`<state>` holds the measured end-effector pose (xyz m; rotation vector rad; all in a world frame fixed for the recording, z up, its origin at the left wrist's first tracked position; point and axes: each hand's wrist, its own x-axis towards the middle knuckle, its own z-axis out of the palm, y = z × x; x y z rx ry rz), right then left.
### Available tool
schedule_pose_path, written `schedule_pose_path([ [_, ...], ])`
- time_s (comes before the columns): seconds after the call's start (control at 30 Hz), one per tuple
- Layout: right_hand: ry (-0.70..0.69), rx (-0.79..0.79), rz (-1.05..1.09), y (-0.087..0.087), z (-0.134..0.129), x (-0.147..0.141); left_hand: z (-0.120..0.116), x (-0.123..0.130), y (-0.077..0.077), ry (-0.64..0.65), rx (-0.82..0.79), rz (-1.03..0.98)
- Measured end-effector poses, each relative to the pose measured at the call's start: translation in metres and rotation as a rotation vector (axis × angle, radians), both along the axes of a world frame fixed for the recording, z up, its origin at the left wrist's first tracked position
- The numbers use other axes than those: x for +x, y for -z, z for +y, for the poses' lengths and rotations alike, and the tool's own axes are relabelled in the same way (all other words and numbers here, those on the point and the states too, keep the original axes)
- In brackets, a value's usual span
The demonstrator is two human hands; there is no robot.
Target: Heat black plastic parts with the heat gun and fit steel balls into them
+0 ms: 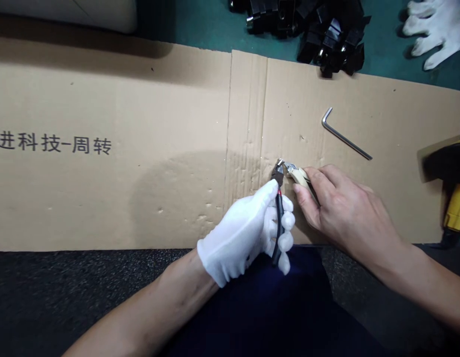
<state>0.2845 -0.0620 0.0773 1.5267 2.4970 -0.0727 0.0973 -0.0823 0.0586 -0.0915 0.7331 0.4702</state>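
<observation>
My left hand (248, 223), in a white glove, is closed around dark-handled pliers (279, 213), their jaws pointing away from me. In the pliers' jaws sits a small shiny metal piece (280, 162). My bare right hand (336, 198) grips a second tool, cream-handled pliers or cutters (301, 178), and its metal tip meets or nearly meets the small piece from the right. Whether the two touch I cannot tell. Beyond my right hand, an L-shaped hex key (347, 138) lies on the cardboard.
Flat cardboard (170, 124) with printed characters covers the green table (200, 25). Several black parts (326, 34) are heaped at the back. A white glove (438, 29) lies at the back right. Something yellow and black (456, 208) stands at the right edge.
</observation>
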Motion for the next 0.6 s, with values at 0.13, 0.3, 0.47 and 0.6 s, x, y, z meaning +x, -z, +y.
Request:
schedule_pose_path([
  [0.13, -0.007, 0.014, 0.009, 0.0022, -0.0013, 0.0012, 0.0016, -0.0013, 0.0038, 0.021, -0.024, -0.04],
  [0.3, -0.02, 0.015, 0.016, 0.0038, -0.001, 0.0025, 0.0023, -0.003, 0.0068, 0.018, -0.036, -0.076],
  [0.47, -0.03, -0.005, 0.044, 0.0047, 0.0002, 0.0005, 0.0014, -0.0027, 0.0079, -0.011, -0.039, -0.123],
  [0.6, 0.001, -0.002, 0.069, 0.0067, -0.003, -0.0032, 0.0015, -0.0008, 0.0099, -0.041, -0.049, -0.186],
])
